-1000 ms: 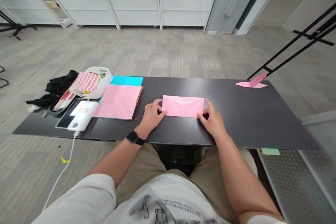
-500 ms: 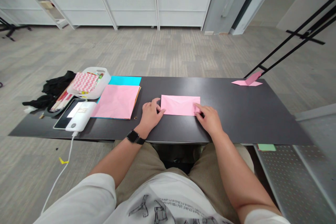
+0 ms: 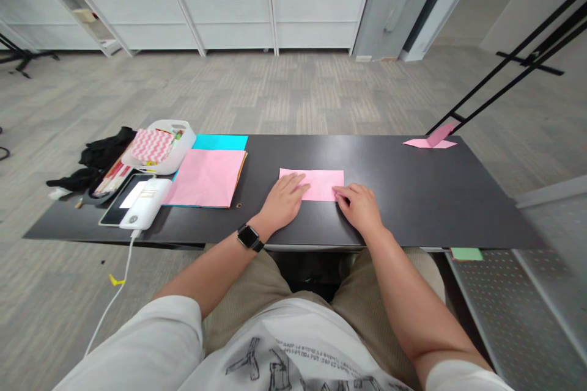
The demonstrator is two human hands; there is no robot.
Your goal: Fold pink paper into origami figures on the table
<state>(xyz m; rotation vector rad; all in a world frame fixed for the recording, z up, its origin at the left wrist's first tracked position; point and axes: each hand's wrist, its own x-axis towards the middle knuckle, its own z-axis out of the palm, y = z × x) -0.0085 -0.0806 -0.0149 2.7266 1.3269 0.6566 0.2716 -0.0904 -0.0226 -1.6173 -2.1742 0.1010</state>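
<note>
A folded pink paper lies flat on the black table in front of me. My left hand, with a black watch on its wrist, lies flat on the paper's left part with the fingers stretched out. My right hand rests at the paper's lower right corner, its fingers curled and pressing on the edge.
A stack of pink, orange and cyan sheets lies to the left. Further left are a white basket of supplies, a white power bank on a tablet, and black cloth. Another folded pink piece sits at the far right corner.
My left hand slid from the paper's left edge onto the paper. My right hand moved a little left along the lower edge. The paper looks narrower than a second ago.
</note>
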